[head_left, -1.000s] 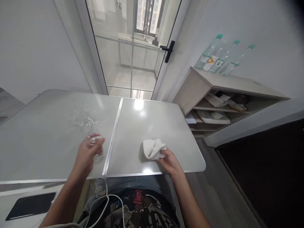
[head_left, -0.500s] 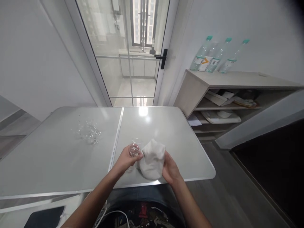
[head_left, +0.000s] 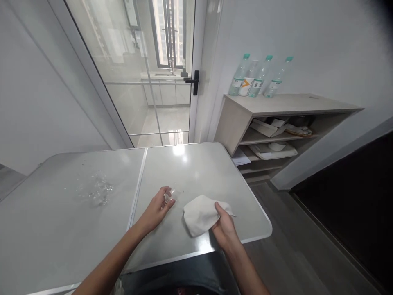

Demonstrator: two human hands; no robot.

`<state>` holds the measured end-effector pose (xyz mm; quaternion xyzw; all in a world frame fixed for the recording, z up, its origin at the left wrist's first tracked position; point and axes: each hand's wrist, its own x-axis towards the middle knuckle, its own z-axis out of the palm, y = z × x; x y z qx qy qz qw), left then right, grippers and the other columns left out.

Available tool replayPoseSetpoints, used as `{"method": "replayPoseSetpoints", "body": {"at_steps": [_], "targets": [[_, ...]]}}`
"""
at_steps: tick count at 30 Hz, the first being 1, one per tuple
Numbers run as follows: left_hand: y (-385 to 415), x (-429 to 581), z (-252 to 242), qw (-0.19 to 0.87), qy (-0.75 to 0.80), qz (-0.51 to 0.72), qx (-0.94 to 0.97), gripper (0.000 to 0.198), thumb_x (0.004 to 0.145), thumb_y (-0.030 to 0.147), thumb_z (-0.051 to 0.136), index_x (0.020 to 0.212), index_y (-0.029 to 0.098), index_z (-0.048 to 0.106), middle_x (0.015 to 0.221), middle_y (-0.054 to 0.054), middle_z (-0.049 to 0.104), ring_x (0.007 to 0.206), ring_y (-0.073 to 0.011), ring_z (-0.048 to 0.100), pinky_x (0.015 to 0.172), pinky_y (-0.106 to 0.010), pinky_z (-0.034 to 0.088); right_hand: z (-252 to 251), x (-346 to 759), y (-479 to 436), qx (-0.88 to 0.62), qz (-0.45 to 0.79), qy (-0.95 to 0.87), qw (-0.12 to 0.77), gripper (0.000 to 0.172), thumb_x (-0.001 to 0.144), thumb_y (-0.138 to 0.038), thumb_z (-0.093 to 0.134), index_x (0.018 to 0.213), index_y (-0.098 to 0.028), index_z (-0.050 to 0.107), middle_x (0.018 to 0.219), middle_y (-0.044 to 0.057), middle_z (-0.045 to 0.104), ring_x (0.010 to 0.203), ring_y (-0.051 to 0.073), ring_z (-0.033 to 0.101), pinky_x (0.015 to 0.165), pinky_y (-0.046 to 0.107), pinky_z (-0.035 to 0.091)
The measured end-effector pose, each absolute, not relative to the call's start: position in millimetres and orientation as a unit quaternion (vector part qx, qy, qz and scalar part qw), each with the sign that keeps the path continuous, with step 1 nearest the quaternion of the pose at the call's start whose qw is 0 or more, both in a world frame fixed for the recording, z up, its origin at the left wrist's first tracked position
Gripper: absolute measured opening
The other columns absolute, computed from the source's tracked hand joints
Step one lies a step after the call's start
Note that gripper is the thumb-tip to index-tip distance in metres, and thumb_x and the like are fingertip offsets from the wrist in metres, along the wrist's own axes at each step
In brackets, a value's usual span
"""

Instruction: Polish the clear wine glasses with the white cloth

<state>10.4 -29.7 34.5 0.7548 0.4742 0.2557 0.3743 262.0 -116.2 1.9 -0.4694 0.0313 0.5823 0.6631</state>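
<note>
Head view: hands (head_left: 157, 208) around clear cup (head_left: 174, 194) (left), white cloth (head_left: 201, 214) (right, by table edge (head_left: 172, 259)), gap between.

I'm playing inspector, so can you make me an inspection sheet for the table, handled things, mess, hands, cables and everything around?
Surface: pale, shiny table with a metal strip across it.
Handled things: clear cup; white cloth.
Clutter: small clear pieces, kind unclear, scattered on the table's left part.
Hands: left hand holds the cup; right hand grips the cloth.
Cables: nothing seen.
Surroundings: glass door ahead; cabinet at right, bottles on top, papers on shelves.
</note>
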Motion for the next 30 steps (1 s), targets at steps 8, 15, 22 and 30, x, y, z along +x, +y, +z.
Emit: {"method": "replayPoseSetpoints", "body": {"at_steps": [8, 15, 22, 30], "targets": [[68.9, 32.0, -18.3, 0.089, 0.424, 0.356, 0.828, 0.049, 0.099, 0.048, 0.061, 0.139, 0.02, 0.054, 0.113, -0.009, 0.072, 0.072, -0.0145, 0.069, 0.066, -0.027, 0.053, 0.4, 220.7, 2.0, -0.546, 0.405, -0.338, 0.65, 0.046, 0.089, -0.052, 0.071, 0.122, -0.019, 0.071, 0.128, 0.01, 0.072, 0.128, 0.027, 0.063, 0.111, 0.043, 0.049], [90.1, 15.2, -40.7, -0.073, 0.339, 0.359, 0.867, 0.048, 0.097, 0.049, 0.065, 0.134, 0.02, 0.063, 0.107, -0.011, 0.078, 0.074, -0.0169, 0.075, 0.062, -0.025, 0.051, -25.7, 216.1, 49.5, -0.444, 0.436, -0.571, 0.535, 0.052, 0.095, -0.056, 0.064, 0.135, -0.022, 0.064, 0.119, 0.009, 0.073, 0.122, 0.026, 0.064, 0.12, 0.049, 0.037], [90.5, 14.9, -42.8, -0.058, 0.283, 0.366, 0.885, 0.058, 0.096, 0.05, 0.066, 0.141, 0.016, 0.057, 0.091, -0.006, 0.079, 0.065, -0.0134, 0.071, 0.059, -0.024, 0.048, -36.7, 228.3, 45.2, -0.37, 0.445, -0.613, 0.538, 0.05, 0.101, -0.053, 0.056, 0.145, -0.028, 0.056, 0.14, 0.01, 0.061, 0.136, 0.025, 0.053, 0.121, 0.045, 0.036], [93.5, 20.9, -47.2, -0.005, 0.304, 0.404, 0.863, 0.056, 0.093, 0.05, 0.07, 0.138, 0.017, 0.06, 0.078, -0.001, 0.075, 0.056, -0.0097, 0.064, 0.056, -0.021, 0.045, -44.6, 225.1, 57.4, -0.361, 0.412, -0.598, 0.584, 0.032, 0.103, -0.047, 0.054, 0.123, -0.025, 0.063, 0.118, 0.008, 0.063, 0.11, 0.023, 0.061, 0.101, 0.037, 0.049]]}}
